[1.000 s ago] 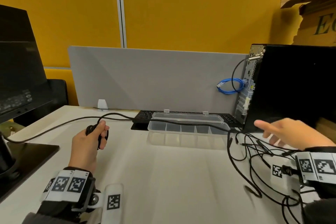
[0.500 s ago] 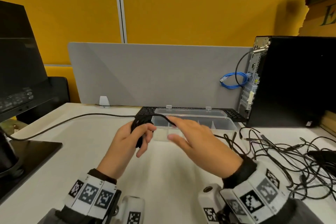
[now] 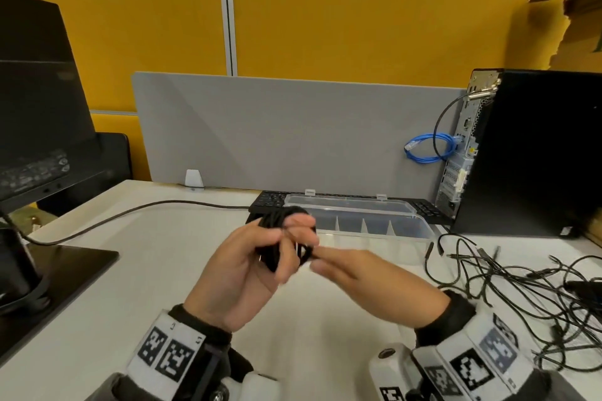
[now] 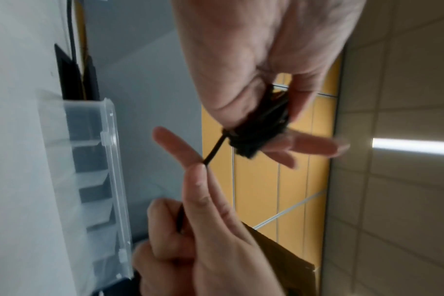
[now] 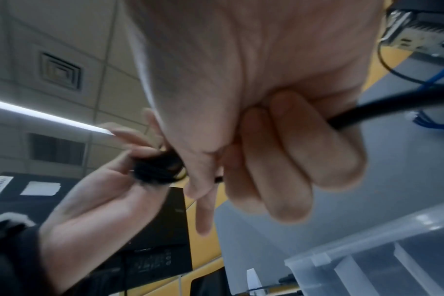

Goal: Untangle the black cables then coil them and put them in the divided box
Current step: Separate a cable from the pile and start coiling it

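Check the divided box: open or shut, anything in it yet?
Open: the box has its lid folded back. The compartments in view look empty.

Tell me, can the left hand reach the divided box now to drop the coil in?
Probably yes: the left hand holds the coil just before the open divided box, nothing between, but the right hand grips its tail.

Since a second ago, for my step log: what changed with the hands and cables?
The right hand left the tangled cables, crossed to the coil in the left hand and took hold of its free strand. The left hand moved toward the middle. The divided box stayed put.
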The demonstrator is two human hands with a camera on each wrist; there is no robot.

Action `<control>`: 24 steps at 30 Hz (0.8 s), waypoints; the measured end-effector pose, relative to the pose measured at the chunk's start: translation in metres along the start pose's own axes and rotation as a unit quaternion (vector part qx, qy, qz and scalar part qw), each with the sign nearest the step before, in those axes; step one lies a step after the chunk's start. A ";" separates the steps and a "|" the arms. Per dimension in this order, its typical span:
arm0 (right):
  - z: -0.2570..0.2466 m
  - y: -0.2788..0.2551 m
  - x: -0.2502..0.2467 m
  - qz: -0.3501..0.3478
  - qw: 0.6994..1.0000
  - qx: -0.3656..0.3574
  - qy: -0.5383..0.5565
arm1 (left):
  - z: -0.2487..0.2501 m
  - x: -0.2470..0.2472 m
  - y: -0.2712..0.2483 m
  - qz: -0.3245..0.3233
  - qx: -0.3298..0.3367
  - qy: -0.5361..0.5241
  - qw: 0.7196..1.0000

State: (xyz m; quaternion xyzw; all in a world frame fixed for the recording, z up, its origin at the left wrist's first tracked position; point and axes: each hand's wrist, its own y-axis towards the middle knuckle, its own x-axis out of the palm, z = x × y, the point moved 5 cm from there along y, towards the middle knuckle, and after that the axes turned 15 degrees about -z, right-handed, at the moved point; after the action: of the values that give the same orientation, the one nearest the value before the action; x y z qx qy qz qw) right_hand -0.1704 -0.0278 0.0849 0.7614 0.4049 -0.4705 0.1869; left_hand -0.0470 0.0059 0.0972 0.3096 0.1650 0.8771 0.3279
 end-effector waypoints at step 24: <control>0.089 -0.088 -0.096 0.151 0.918 0.322 -0.176 | 0.072 -0.083 -0.058 0.502 -0.104 0.529 0.676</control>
State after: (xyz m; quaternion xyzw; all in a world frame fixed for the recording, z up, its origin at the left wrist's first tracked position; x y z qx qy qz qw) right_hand -0.3125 -0.0770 0.1332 0.7372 0.0722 -0.6682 0.0692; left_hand 0.0767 -0.0019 0.0872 -0.2063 0.0387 0.9386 -0.2738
